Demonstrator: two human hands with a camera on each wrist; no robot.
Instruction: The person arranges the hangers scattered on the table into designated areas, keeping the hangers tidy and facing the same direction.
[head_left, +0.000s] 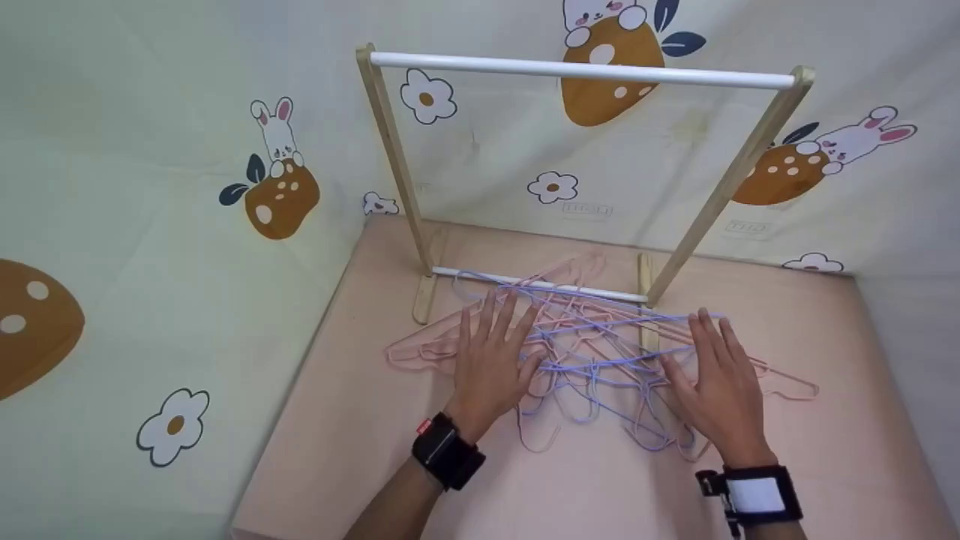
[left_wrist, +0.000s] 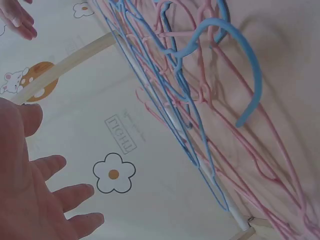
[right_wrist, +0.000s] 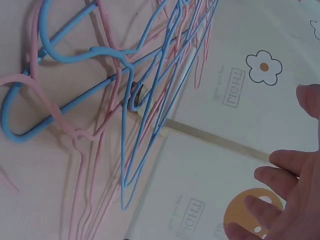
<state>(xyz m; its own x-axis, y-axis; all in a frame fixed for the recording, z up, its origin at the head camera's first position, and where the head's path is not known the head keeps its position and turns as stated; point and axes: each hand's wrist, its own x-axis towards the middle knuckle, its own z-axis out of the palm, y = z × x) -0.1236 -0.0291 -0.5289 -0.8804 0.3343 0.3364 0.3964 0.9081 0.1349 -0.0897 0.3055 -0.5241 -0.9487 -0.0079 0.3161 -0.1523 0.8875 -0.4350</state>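
A pale cloth wall [head_left: 165, 225] stands behind the rack and on its left, printed with rabbits, brown fruit shapes and white flowers [head_left: 553, 187]. The pink-covered counter [head_left: 330, 450] lies under the rack and extends in front of it.

The rack [head_left: 581, 67] has two wooden posts, wooden feet and two white bars, the upper one bare, the lower one crossed by hangers.

The pile of hangers [head_left: 592, 367], a tangle of pink hangers [right_wrist: 52, 111] and blue hangers [left_wrist: 256, 75], lies mostly in front of the rack, spreading beyond both its posts. Several hooks point away from the rack, toward the person; one pink hook reaches behind the lower bar.

The left hand [head_left: 491, 367] hovers over the pile in front of the rack's lower bar, its fingers nearly straight, slightly spread, holding nothing. The right hand [head_left: 716, 382] hovers in front of the rack, right of its right post, its fingers extended, thumb apart, likewise with nothing in its grasp.

Nearest the person, well forward of the rack, are the two black wrist straps [head_left: 757, 495], the right one bearing a white patch.
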